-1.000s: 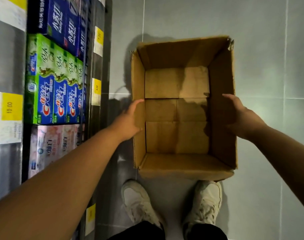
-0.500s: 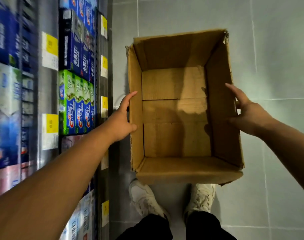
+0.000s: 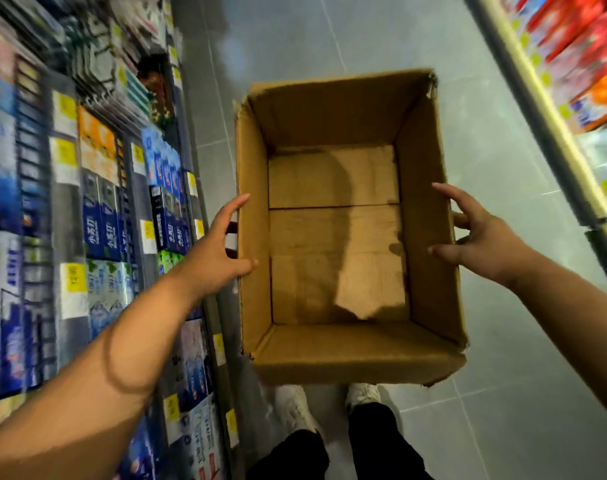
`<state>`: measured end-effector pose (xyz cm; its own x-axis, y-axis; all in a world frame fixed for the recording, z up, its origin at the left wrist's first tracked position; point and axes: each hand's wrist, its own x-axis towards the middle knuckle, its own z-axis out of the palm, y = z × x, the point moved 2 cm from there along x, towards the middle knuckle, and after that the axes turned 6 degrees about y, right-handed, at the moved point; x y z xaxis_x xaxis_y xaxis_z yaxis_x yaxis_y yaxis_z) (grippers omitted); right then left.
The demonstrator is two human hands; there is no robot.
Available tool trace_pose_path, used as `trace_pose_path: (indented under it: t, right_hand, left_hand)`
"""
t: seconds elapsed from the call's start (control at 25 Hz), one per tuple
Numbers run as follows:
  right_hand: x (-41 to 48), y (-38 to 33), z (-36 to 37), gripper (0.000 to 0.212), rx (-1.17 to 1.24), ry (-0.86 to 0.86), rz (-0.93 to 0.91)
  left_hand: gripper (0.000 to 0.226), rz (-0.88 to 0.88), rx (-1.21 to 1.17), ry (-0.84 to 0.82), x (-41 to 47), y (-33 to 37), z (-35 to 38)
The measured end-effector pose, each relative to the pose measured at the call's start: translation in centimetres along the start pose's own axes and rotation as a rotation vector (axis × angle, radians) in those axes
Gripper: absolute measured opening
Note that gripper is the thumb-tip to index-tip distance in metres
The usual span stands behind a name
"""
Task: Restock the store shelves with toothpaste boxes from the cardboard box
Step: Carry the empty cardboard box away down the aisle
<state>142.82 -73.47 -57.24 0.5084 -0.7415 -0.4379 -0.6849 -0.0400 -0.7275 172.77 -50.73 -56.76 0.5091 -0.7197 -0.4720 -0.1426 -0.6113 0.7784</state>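
My left hand (image 3: 219,252) and right hand (image 3: 484,237) each clamp a cardboard box (image 3: 347,353) side wall, thumbs inside, outer fingers mostly hidden; shelved toothpaste boxes (image 3: 101,230) blur

Grey tile floor (image 3: 503,427); white shoes (image 3: 295,408) below; red packs (image 3: 599,39) (blurred) upper right.

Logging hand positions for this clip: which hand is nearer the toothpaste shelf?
Left. The left hand grips the cardboard box by its shelf-side wall, right beside the toothpaste shelf; the right hand grips the opposite wall, across the box from it.
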Motion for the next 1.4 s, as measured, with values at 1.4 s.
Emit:
trace_pose_path:
  t: [1.4]
  right_hand:
    - [-91.0,23.7,-26.5,0.091,0.212,1.372,0.634]
  left_hand:
    - [0.094,1.056,0.453,-1.204,-57.4,41.9,55.1]
